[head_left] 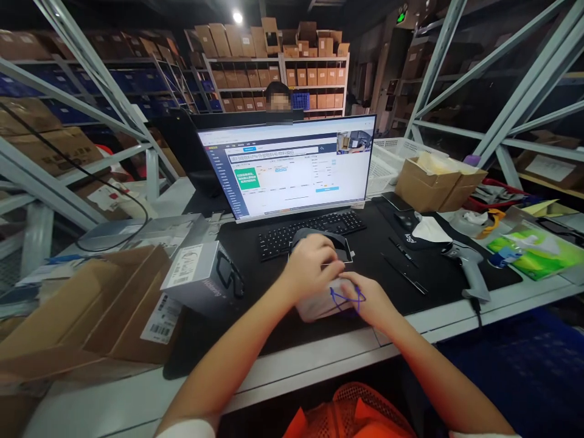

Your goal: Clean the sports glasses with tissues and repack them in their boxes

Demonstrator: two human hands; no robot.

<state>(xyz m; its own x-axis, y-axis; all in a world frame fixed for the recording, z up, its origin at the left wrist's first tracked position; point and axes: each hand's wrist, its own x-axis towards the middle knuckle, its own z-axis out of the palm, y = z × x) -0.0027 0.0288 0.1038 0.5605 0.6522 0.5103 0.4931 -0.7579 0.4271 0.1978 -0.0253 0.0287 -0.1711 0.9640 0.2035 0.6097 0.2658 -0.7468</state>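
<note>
A pale packet (317, 307), long axis left-right.

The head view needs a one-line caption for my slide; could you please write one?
Left hand and right hand hold a small pale packet on a black desk mat before keyboard and monitor.

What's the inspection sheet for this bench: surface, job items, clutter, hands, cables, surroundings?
Surface: white table, black desk mat over its middle.
Job's things: pale packet with a blue loop on it, on the mat before the keyboard.
Clutter: cardboard boxes and grey box at left; barcode scanner, pens, mouse, open carton, green packet at right.
Hands: left hand curled over the packet's top; right hand pinching its near end at the blue loop.
Cables: black cable looping over the left rack; scanner cable dropping off the table edge.
Surroundings: lit monitor, metal racks, shelves of cartons, a person behind the monitor.
</note>
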